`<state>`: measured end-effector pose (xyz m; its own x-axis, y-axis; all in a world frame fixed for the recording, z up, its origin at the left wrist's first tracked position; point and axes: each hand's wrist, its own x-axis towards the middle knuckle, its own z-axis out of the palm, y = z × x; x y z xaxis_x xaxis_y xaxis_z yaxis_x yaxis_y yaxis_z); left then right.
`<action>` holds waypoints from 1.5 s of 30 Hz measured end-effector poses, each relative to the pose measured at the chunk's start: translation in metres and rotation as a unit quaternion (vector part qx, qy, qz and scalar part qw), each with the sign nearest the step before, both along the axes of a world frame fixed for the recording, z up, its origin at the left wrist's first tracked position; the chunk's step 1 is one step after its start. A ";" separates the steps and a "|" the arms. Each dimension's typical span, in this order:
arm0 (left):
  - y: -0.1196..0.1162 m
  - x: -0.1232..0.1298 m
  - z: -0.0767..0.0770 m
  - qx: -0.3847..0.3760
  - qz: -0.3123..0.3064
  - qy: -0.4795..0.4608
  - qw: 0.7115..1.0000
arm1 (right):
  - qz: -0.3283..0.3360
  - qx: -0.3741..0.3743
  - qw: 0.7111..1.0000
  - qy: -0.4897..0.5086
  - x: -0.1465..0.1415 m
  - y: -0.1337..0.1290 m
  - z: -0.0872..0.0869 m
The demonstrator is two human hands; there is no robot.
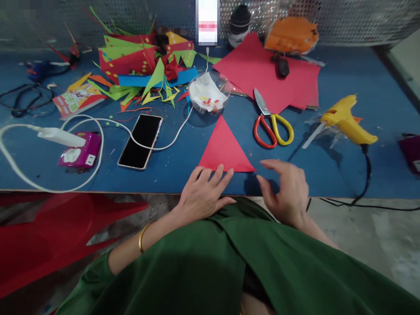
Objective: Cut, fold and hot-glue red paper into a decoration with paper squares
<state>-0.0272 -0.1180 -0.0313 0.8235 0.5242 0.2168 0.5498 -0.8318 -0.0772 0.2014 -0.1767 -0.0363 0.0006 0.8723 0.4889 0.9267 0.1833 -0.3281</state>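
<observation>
L grip (206, 190) loosely spread, tips on btm edge of red paper (225, 148), nothing pinched; R grip (285, 188) half-curled, empty, nr R corner.

Left hand (206, 192) lies palm down, fingers slightly spread — right hand (288, 191) hovers, thumb and forefinger apart.

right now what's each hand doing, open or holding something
Left hand: open, fingertips on the paper triangle.
Right hand: open, holding nothing, beside the triangle.
</observation>
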 end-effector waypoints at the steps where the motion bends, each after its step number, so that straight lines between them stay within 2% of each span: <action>1: 0.000 0.000 0.000 0.001 0.000 0.000 1.000 | 0.061 0.004 0.998 -0.020 -0.005 -0.001 -0.001; 3: 0.000 0.000 -0.001 0.009 -0.003 -0.004 1.000 | 0.166 -0.015 0.984 -0.061 -0.016 0.000 -0.007; 5: 0.000 0.000 -0.003 0.018 -0.005 -0.011 1.000 | 0.203 -0.032 0.974 -0.093 -0.024 0.001 -0.014; 11: -0.005 0.001 -0.008 0.021 0.010 -0.034 0.999 | 0.177 -0.023 0.975 -0.130 -0.031 -0.003 -0.025; 17: -0.010 -0.014 -0.005 0.032 0.065 -0.088 0.993 | 0.177 -0.002 0.971 -0.161 -0.032 -0.002 -0.018; 24: -0.015 -0.041 -0.003 0.042 0.111 -0.074 0.990 | 0.119 0.013 0.971 -0.207 -0.018 -0.008 -0.014; 29: -0.012 -0.034 -0.004 0.046 0.101 -0.101 0.989 | 0.106 0.004 0.972 -0.211 -0.009 -0.015 -0.014; 33: -0.005 -0.016 -0.006 0.022 0.028 -0.082 0.996 | 0.093 0.027 0.975 -0.201 -0.016 -0.012 -0.008; 35: -0.003 -0.008 -0.006 0.017 0.010 -0.065 0.998 | 0.075 0.036 0.977 -0.195 -0.022 -0.008 -0.005; 37: -0.002 -0.002 -0.006 0.021 0.010 -0.050 0.998 | 0.086 0.045 0.978 -0.187 -0.029 -0.003 -0.005; 41: -0.004 -0.001 -0.005 0.019 0.015 -0.023 0.999 | 0.173 0.061 0.967 -0.177 -0.040 0.010 -0.011; 45: -0.005 -0.014 -0.004 0.023 0.035 -0.042 0.998 | 0.188 0.054 0.959 -0.204 -0.037 0.013 -0.012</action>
<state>-0.0408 -0.1230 -0.0355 0.7635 0.5671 0.3090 0.6121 -0.7881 -0.0658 0.1648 -0.1641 -0.0485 -0.5147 0.7174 0.4695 0.8359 0.5417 0.0887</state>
